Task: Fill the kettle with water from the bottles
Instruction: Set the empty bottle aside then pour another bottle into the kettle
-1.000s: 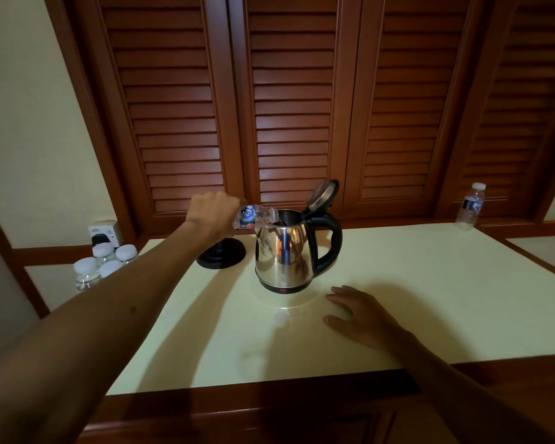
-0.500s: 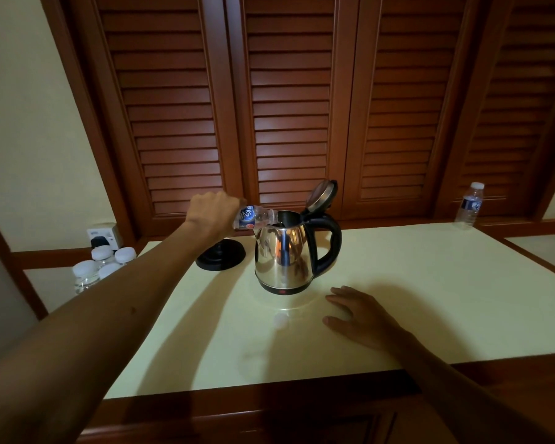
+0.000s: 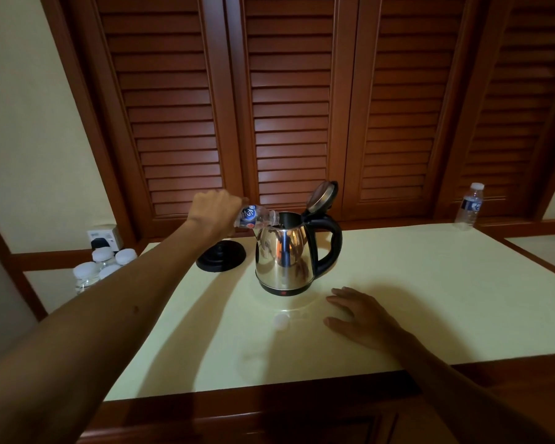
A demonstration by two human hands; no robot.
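A shiny steel kettle (image 3: 284,257) with a black handle stands on the pale table (image 3: 430,299), its lid (image 3: 322,196) hinged up. My left hand (image 3: 213,213) grips a small clear water bottle (image 3: 255,216) tipped almost flat, its neck at the kettle's open mouth. My right hand (image 3: 362,317) lies flat on the table, fingers spread, just right of the kettle's base. A white bottle cap (image 3: 281,321) lies on the table in front of the kettle.
The kettle's black power base (image 3: 221,259) sits left of the kettle. Several capped bottles (image 3: 101,267) stand on a lower ledge at the left, near a wall socket (image 3: 104,238). One more bottle (image 3: 470,206) stands at the table's far right corner. Louvred wooden doors (image 3: 289,107) rise behind.
Hardly anything has moved: the bottle stays tipped at the kettle's mouth and my right hand stays flat on the table. The view has shifted very slightly.
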